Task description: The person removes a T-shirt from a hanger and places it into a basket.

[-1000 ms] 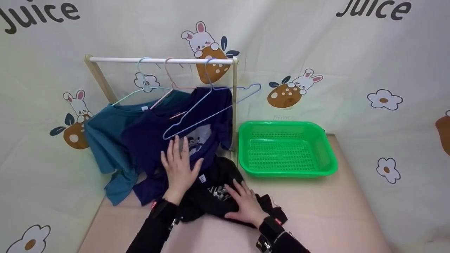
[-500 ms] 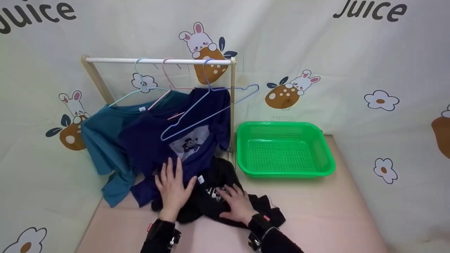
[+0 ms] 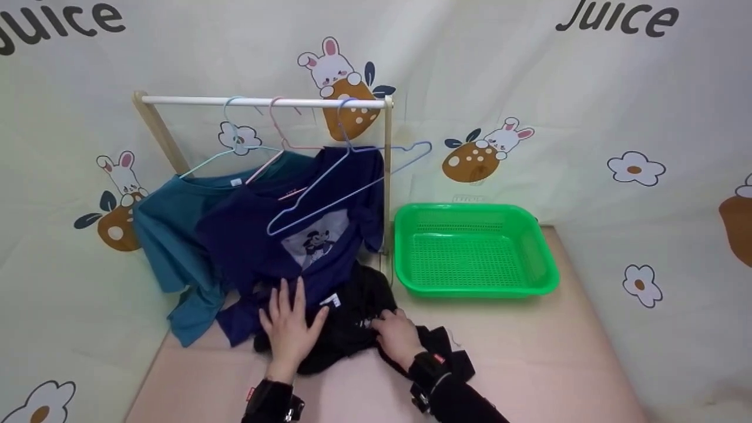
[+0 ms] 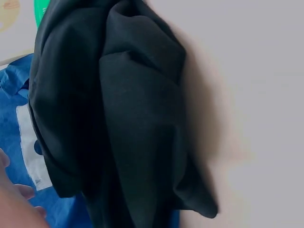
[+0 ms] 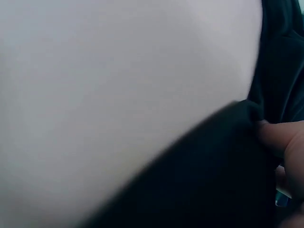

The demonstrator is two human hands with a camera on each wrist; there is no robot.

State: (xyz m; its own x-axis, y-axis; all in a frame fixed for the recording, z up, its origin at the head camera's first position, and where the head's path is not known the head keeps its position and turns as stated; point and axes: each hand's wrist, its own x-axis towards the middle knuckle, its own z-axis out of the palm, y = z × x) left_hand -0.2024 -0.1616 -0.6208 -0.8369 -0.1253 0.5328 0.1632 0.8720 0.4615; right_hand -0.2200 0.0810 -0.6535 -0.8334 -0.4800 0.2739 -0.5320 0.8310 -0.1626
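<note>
A black garment [image 3: 329, 346] with a white neck label and a partly hidden white print lies crumpled on the table. My right hand [image 3: 400, 339] pinches a fold of it, and the right wrist view shows the thumb [image 5: 280, 135] against the gathered cloth. With fingers spread, my left hand [image 3: 291, 335] is over the garment's left part, beside the hem of a navy shirt [image 3: 247, 235]. Whether the left palm touches cloth cannot be told. A bare blue hanger [image 3: 329, 205] hangs in front of the navy shirt, which has a mouse print.
A rack with a white rail [image 3: 194, 101] stands behind, holding a teal shirt [image 3: 170, 235] on a green hanger and the navy shirt on a pink hanger [image 3: 285, 138]. To the right of the rack sits a green basket [image 3: 476, 291]. Printed curtains surround the pink table [image 3: 529, 364].
My left hand has come down and back from the hanging navy shirt to the black garment. The right hand's fingers have curled from spread to pinching the cloth, bunching it and partly covering its print.
</note>
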